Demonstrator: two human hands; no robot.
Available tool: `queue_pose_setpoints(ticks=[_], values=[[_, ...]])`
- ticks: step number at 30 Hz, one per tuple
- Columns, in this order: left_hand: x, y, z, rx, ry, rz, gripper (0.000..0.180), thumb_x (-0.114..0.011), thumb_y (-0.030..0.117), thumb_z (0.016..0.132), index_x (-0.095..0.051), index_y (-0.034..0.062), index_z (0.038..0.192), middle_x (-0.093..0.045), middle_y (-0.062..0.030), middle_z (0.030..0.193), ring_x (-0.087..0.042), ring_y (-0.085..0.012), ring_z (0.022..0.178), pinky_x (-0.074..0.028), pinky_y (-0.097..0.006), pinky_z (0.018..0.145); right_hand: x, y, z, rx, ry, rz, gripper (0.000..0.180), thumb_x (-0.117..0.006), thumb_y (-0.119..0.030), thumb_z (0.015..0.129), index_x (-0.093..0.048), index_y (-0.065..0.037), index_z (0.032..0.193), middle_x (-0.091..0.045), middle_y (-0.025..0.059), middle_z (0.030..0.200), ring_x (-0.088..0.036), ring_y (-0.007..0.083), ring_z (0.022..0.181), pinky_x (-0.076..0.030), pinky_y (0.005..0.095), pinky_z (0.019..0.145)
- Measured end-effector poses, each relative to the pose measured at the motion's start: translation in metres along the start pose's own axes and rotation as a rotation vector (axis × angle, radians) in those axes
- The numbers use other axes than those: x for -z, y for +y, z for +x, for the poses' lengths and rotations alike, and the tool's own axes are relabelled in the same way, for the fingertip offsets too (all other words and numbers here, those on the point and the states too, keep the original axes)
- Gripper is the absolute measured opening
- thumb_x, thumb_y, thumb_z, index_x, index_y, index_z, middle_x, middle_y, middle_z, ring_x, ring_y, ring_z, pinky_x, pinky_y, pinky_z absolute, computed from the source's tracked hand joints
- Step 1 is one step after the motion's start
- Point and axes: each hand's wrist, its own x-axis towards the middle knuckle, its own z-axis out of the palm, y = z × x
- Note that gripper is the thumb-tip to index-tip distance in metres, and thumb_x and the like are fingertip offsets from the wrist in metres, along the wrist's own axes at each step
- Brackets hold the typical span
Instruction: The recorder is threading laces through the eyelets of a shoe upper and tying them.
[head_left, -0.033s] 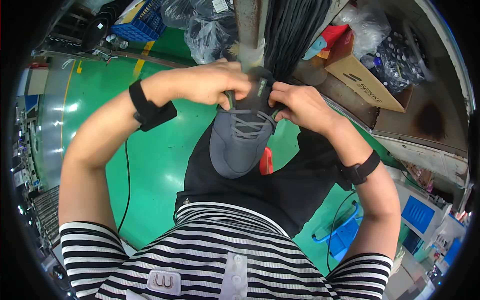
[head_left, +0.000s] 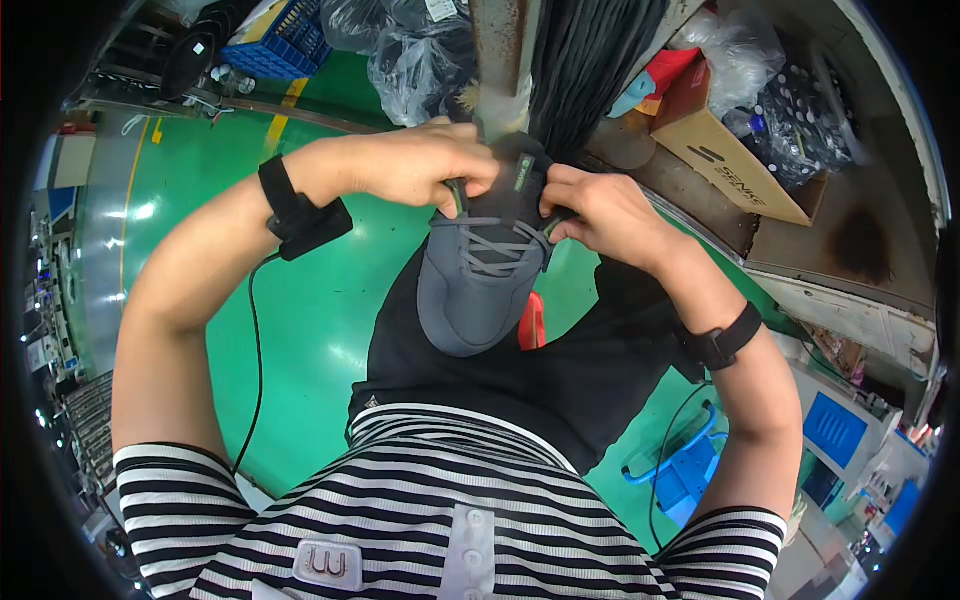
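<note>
A dark grey sneaker (head_left: 470,305) with grey laces is held above my lap, its toe toward me. Its black tongue (head_left: 522,175) stands up at the far end and bears a small green label. My left hand (head_left: 425,168) pinches the left edge of the shoe's collar, thumb and fingers closed on it. On the opposite side, my right hand (head_left: 600,208) grips the right collar edge near the top of the lacing. The inside of the shoe and its heel are mostly hidden behind the tongue and my hands.
Beyond the shoe stand a rusty metal post (head_left: 497,45) and a hanging bundle of black strands (head_left: 590,75). An open cardboard box (head_left: 735,170) with plastic-wrapped items sits right on a worn bench. Plastic bags (head_left: 415,65) and a blue crate (head_left: 275,45) lie far left; a blue stool (head_left: 685,475) stands lower right.
The shoe's toe and my left arm have shifted very slightly to the left. Both hands keep the same hold on the collar.
</note>
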Motion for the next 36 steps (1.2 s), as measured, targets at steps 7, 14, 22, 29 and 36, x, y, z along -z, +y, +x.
queue_pose_setpoints(ticks=[7, 14, 22, 29, 36], values=[[-0.021, -0.016, -0.013, 0.011, 0.102, 0.064, 0.019, -0.073, 0.015, 0.075, -0.061, 0.0075, 0.087, -0.054, -0.0042, 0.090, -0.052, -0.0246, 0.097, -0.040, -0.040, 0.089, -0.016, 0.016, -0.009, -0.070, 0.112, 0.293, 0.025, -0.076, -0.014, 0.074, -0.059, -0.004, 0.089, -0.055, 0.0113, 0.093, -0.060, 0.0349, 0.082, -0.047, 0.0431, 0.068], [-0.014, -0.007, -0.002, 0.028, 0.069, 0.156, 0.018, -0.075, 0.016, 0.072, -0.065, 0.0030, 0.079, -0.055, -0.0103, 0.085, -0.056, -0.0287, 0.092, -0.047, -0.039, 0.079, -0.008, 0.008, -0.002, -0.222, -0.075, 0.455, 0.020, -0.073, -0.005, 0.077, -0.061, -0.003, 0.092, -0.053, 0.0111, 0.095, -0.058, 0.0314, 0.090, -0.047, 0.0400, 0.075], [-0.008, -0.009, 0.025, 0.267, -0.195, -0.229, 0.027, -0.076, 0.027, 0.071, -0.072, 0.0019, 0.079, -0.066, -0.0142, 0.085, -0.065, -0.0290, 0.085, -0.050, -0.040, 0.073, 0.003, 0.017, 0.032, -0.309, -0.508, 0.154, 0.024, -0.062, -0.030, 0.090, -0.072, -0.008, 0.096, -0.057, 0.0114, 0.100, -0.059, 0.0317, 0.100, -0.046, 0.0407, 0.085], [-0.031, 0.005, 0.019, 0.554, 0.152, -0.529, 0.018, -0.074, 0.016, 0.062, -0.070, 0.0009, 0.071, -0.068, -0.0126, 0.071, -0.065, -0.0230, 0.070, -0.049, -0.037, 0.063, -0.028, -0.009, 0.013, -0.667, 0.003, 0.479, 0.013, -0.066, -0.016, 0.087, -0.072, -0.004, 0.084, -0.057, 0.0097, 0.091, -0.060, 0.0246, 0.085, -0.047, 0.0340, 0.076], [-0.052, 0.013, -0.005, 0.204, 0.541, -1.002, 0.008, -0.074, 0.008, 0.078, -0.073, 0.0021, 0.083, -0.053, -0.0029, 0.086, -0.052, -0.0143, 0.085, -0.040, -0.028, 0.075, -0.035, -0.090, 0.007, -0.265, 0.721, 0.606, 0.008, -0.065, -0.004, 0.084, -0.066, 0.000, 0.079, -0.046, 0.0109, 0.124, -0.053, 0.0167, 0.093, -0.045, 0.0302, 0.084]])
